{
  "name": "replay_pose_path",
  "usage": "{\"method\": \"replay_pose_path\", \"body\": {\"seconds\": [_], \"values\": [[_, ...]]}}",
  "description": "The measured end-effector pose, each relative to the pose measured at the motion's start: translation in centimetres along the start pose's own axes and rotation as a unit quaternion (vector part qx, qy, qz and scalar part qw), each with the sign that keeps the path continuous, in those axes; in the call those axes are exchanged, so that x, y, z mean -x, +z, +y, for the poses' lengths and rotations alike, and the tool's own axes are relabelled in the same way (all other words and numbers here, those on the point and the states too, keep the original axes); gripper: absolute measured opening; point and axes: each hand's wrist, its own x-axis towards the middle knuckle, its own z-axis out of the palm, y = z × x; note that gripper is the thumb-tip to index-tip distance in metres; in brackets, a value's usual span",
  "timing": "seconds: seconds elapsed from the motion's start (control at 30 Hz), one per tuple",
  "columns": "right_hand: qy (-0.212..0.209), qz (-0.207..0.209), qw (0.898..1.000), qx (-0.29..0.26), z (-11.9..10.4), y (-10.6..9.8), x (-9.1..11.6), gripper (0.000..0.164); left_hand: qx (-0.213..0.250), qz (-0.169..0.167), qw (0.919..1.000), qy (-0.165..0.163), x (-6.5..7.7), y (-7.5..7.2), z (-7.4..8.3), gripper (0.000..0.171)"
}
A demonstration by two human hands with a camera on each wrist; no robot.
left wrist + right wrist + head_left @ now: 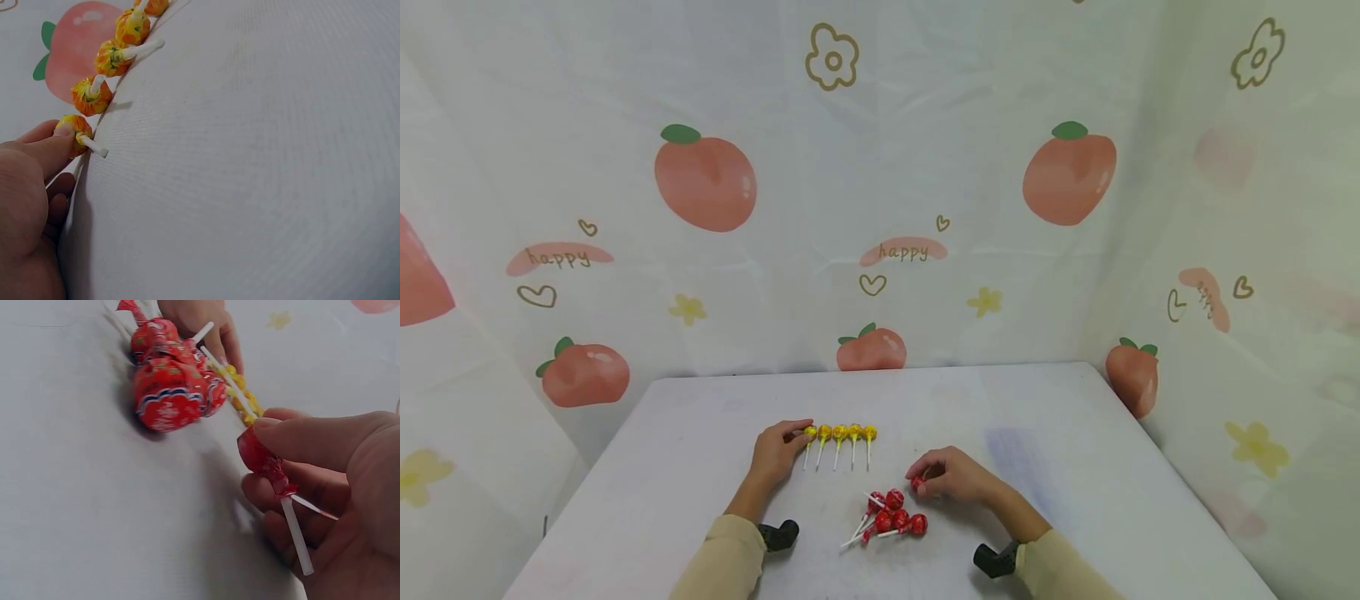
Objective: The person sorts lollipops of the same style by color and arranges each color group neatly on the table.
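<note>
Red lollipop [253,453], yellow lollipop [81,127]: both pinched

Right hand [953,477] grips the former near the red pile [883,521]; left hand [775,452] the latter, leftmost in a row of five [840,432]. Wrapper print [165,411] illegible; backdrop [887,175] reads "happy".

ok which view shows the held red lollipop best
The right wrist view: the red lollipop is close up, its white stick in plain sight. The head view shows a small red bit at the right grip; the left wrist view misses it.

Plain beige sleeves [724,560]; black stubby cameras [780,535] on both wrists
</note>
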Motion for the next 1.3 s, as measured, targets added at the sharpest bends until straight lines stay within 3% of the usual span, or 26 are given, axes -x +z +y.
{"method": "replay_pose_path", "body": {"seconds": [0.33,0.7,1.0,1.3], "values": [[0.036,0.039,0.998,0.026,-1.5,-1.4,-1.7,0.020,-0.004,0.001,1.0000,0.005,0.0,-0.1,-0.1,0.030],[0.059,0.116,0.991,-0.003,-2.3,-2.2,-4.0,0.022,-0.003,-0.002,1.0000,0.002,0.1,-0.3,0.0,0.029],[0.088,0.207,0.974,0.021,-1.1,-1.7,-5.5,0.019,-0.001,-0.004,1.0000,0.003,0.1,-0.3,0.2,0.029],[0.113,0.232,0.964,0.058,1.4,-1.1,-6.4,0.019,0.001,0.002,1.0000,0.003,0.1,-0.4,0.1,0.028]]}}
